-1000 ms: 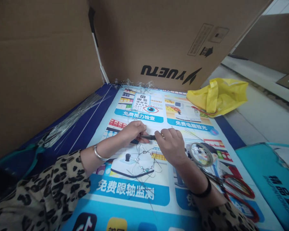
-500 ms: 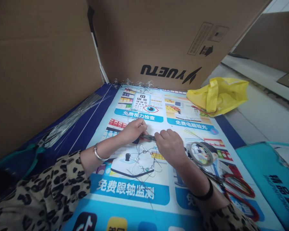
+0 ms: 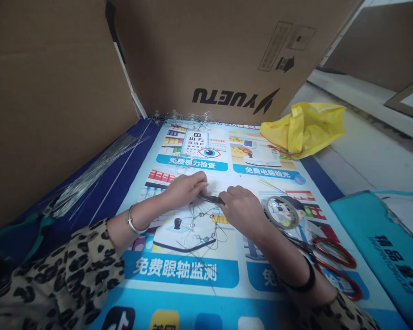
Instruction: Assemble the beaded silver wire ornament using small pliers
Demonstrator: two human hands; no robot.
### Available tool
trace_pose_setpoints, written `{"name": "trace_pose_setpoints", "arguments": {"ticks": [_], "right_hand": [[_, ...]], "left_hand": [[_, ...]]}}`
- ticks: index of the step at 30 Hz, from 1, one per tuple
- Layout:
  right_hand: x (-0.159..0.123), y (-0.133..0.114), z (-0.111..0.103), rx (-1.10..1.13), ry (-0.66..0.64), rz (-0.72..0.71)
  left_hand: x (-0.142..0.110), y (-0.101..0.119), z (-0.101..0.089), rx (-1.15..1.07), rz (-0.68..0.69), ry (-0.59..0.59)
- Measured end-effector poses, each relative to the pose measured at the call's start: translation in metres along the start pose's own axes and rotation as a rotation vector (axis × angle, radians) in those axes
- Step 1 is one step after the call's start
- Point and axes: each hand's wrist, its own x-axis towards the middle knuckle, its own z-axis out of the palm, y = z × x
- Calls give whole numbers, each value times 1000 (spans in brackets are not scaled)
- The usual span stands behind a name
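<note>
A ring of thin wire strung with small clear beads (image 3: 203, 239) is below my hands, its loose wire ends sticking out. My left hand (image 3: 185, 189) is pinched closed above it, seemingly on the ring's wire; the exact grip point is hidden. Closed around the handles of small pliers (image 3: 212, 199), my right hand (image 3: 243, 208) points their dark jaws left at my left fingertips. Whether the jaws bite on wire is too small to tell.
A bundle of silvery wires (image 3: 92, 176) lies at the left. Beaded wire pieces (image 3: 192, 120) sit by the cardboard wall (image 3: 227, 55). Right of my right hand are a tape roll (image 3: 282, 213) and red-handled scissors (image 3: 333, 252). A yellow bag (image 3: 306, 130) and a teal bag (image 3: 375, 243) are farther right.
The whole view has shifted slightly, so most things appear a little farther left. The pliers now tilt more, with their jaws clear of my left palm. Both hands keep their grips.
</note>
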Motion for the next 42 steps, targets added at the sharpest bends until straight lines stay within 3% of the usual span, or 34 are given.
{"name": "trace_pose_setpoints", "arguments": {"ticks": [3,6,11,20,25,28,32,42], "right_hand": [[-7,7,0,59,28,76],[-10,11,0,119,44,165],[-7,9,-2,163,-18,188],[-8,6,3,105,-98,233],[-12,8,7,86,-54,250],[-15,9,10,114,-44,257],[-21,9,13,191,-33,258],[-39,8,6,136,-50,162]], "left_hand": [[2,-4,-1,-41,2,54],[4,-4,0,21,87,100],[4,-1,2,68,223,138],[5,0,5,44,217,130],[-5,6,-7,63,153,164],[-21,8,-17,105,173,68],[-42,11,-17,155,152,-176],[-50,14,4,368,-15,-190]]}}
